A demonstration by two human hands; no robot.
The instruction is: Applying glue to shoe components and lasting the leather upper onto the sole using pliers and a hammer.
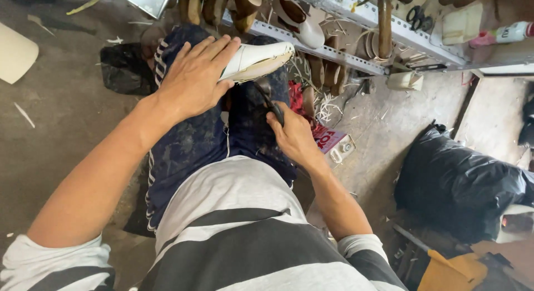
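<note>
On the person's lap, across knees in dark blue trousers [194, 146], lies a white shoe upper [258, 60] w/ a tan edge, toe pointing right toward the metal shelf rail [356, 15]. Left hand [194, 77] lies flat over the heel end of the shoe, fingers spread and pressing down, palm covering it, thumb tucked under the side; it pins the shoe rather than wrapping it. Right hand [292, 135] sits just below and right of the shoe, fingers curled tight round a dark-handled tool [271, 105]; the tool's upper end runs up toward the shoe's underside, but can't tell if tip touches it. Tool's kind is unclear, prob. pliers or a knife.

Striped grey-and-white shirt [245, 230] fills the btm of the view. Wooden handles hang from the rail, incl. a hammer [385, 18]; another pale shoe piece [303, 24] rests on the rail. Pale shavings [325, 104] litter the concrete floor near the right knee. A black plastic bag [456, 179] sits at right, well apart from both hands. A red packet [328, 138] lies beside the right hand.
</note>
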